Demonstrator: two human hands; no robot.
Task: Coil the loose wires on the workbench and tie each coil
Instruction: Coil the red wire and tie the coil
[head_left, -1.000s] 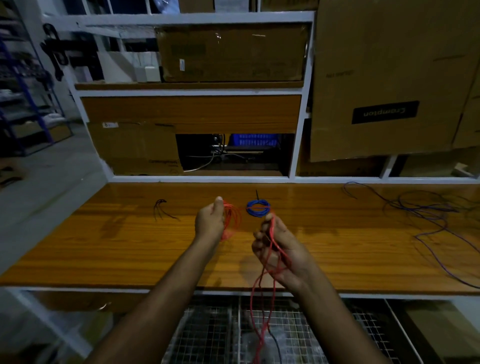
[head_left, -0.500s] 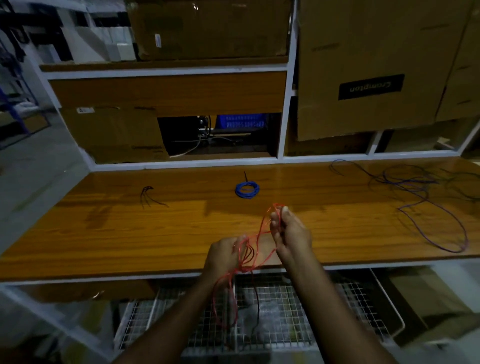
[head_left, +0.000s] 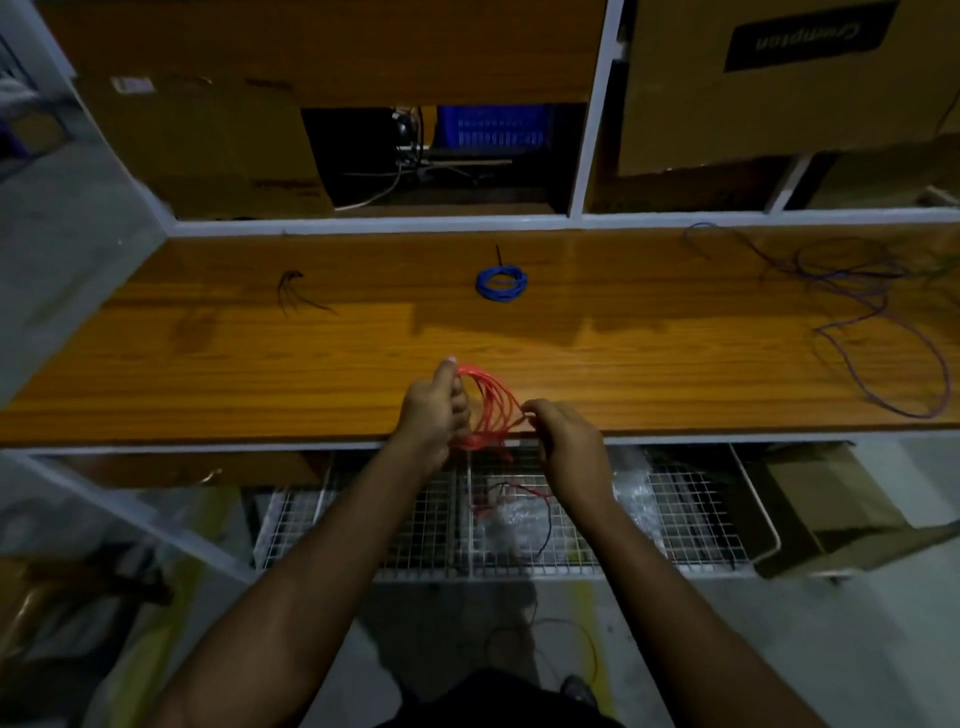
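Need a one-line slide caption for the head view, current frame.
Both hands, left hand and right hand, hold a red wire coil at the workbench edge; blue coil lies tied behind.

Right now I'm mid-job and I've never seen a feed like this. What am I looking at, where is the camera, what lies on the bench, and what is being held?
There is no machine here: a person works with bare hands, and the single camera sits on their head, looking forward and down. The left hand grips a red wire coil at the near edge of the wooden workbench. The right hand pinches the coil's other side. A loose red tail hangs below over a wire mesh shelf. On the bench lie a finished blue coil, small dark ties to the left, and loose purple wires to the right.
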